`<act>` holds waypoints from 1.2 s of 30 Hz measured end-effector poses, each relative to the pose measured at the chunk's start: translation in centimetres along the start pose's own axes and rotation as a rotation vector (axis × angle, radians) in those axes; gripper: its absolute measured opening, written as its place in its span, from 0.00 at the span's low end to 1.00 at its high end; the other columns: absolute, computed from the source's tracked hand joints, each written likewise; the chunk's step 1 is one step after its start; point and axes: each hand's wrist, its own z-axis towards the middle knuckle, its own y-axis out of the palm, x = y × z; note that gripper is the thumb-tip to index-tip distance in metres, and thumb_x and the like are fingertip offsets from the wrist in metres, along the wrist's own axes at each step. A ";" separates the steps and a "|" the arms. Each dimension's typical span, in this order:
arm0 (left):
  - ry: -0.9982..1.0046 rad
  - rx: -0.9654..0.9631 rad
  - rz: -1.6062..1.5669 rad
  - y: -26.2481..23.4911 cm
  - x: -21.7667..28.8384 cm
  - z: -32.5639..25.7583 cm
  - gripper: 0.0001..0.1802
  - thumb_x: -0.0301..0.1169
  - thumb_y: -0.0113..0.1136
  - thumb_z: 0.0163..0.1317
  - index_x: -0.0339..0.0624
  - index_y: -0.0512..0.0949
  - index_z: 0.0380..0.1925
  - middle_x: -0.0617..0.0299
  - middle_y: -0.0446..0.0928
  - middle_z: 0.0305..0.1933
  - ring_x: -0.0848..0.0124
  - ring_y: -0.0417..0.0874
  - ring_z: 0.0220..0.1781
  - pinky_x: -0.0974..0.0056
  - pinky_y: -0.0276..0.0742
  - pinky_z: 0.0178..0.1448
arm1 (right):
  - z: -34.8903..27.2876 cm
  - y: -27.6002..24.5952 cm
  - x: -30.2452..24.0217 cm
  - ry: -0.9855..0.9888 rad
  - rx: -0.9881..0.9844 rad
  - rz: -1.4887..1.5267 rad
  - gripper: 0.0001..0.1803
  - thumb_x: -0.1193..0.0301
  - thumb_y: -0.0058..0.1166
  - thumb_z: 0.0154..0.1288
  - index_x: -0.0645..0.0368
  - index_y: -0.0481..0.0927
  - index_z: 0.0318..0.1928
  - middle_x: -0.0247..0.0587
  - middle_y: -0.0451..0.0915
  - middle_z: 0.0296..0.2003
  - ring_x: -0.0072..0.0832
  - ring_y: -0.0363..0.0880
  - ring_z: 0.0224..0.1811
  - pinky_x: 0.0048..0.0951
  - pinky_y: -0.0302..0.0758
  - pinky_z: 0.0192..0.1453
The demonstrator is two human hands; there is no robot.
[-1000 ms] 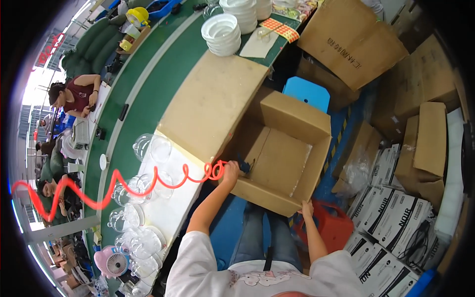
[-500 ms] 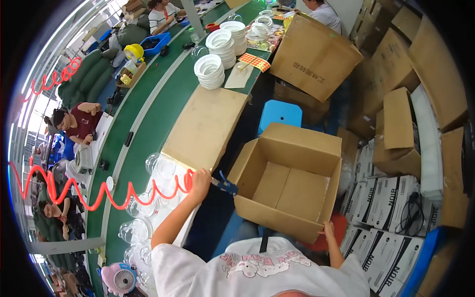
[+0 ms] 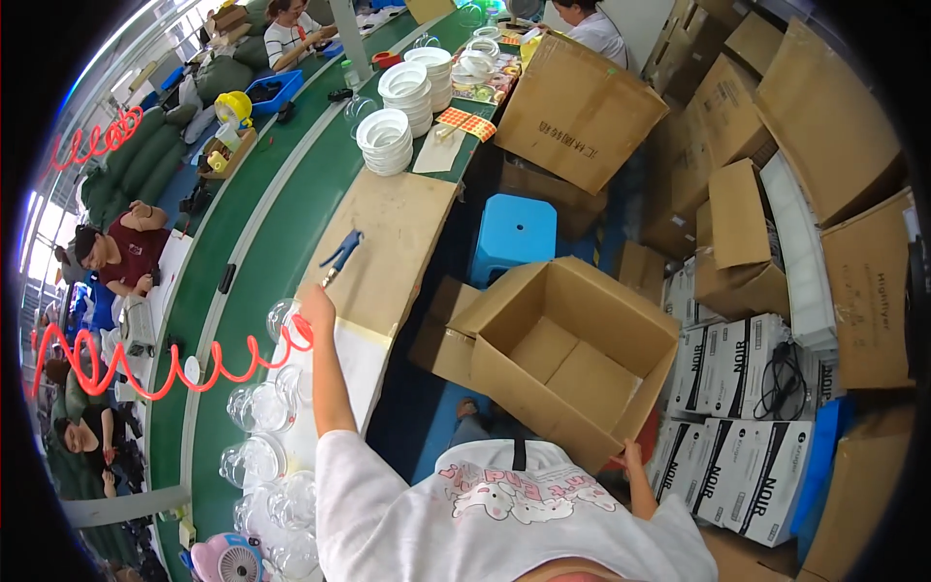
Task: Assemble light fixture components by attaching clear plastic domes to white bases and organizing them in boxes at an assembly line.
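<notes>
My left hand [image 3: 317, 305] is closed on the hose end of a blue air blow gun [image 3: 341, 250]. The gun is over the tan board [image 3: 398, 209] on the bench, joined to a red coiled hose [image 3: 223, 371]. At the lower right my right hand [image 3: 632, 456] grips the near right edge of an open cardboard box [image 3: 543, 412]. The box is tilted in front of me, its flaps spread and its inside bare. Beside my left forearm, several clear round plastic covers [image 3: 260, 407] rest on white sheeting.
Stacks of white rings [image 3: 386, 145] stand on the green bench [image 3: 291, 209]. A blue stool [image 3: 514, 233] is past the box. Cartons [image 3: 727, 466] and big cardboard boxes [image 3: 582, 116] crowd the right. A small fan [image 3: 233, 561] sits at lower left. Other people sit across the bench.
My left hand has moved left with the blow gun, from beside the box to over the board. The box has tilted and shifted slightly, with my right hand still on its edge.
</notes>
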 end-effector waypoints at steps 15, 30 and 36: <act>-0.114 -0.361 0.010 10.2 -3.7 -3.7 0.10 0.30 0.49 0.53 0.40 0.79 0.30 0.50 0.78 0.36 0.56 0.80 0.40 0.57 0.76 0.39 | -4.7 0.6 1.7 0.013 0.005 0.049 0.22 0.65 0.42 0.53 0.65 0.64 0.48 0.50 0.72 0.40 0.42 0.76 0.35 0.35 0.79 0.29; 0.103 -0.699 -1.262 16.0 5.8 -23.7 0.26 0.44 0.47 0.60 0.32 0.65 0.48 0.41 0.66 0.48 0.51 0.67 0.51 0.58 0.63 0.55 | -2.7 1.2 -4.5 0.068 -0.221 -0.174 0.18 0.61 0.41 0.57 0.57 0.70 0.46 0.42 0.75 0.36 0.35 0.76 0.35 0.37 0.76 0.34; -0.149 -0.663 -0.760 18.2 2.1 -28.3 0.35 0.58 0.53 0.48 0.45 0.66 0.49 0.50 0.67 0.49 0.56 0.68 0.53 0.56 0.62 0.56 | 2.1 4.2 -4.4 0.121 -0.201 -0.337 0.22 0.53 0.41 0.58 0.55 0.71 0.45 0.42 0.75 0.35 0.33 0.75 0.33 0.34 0.76 0.34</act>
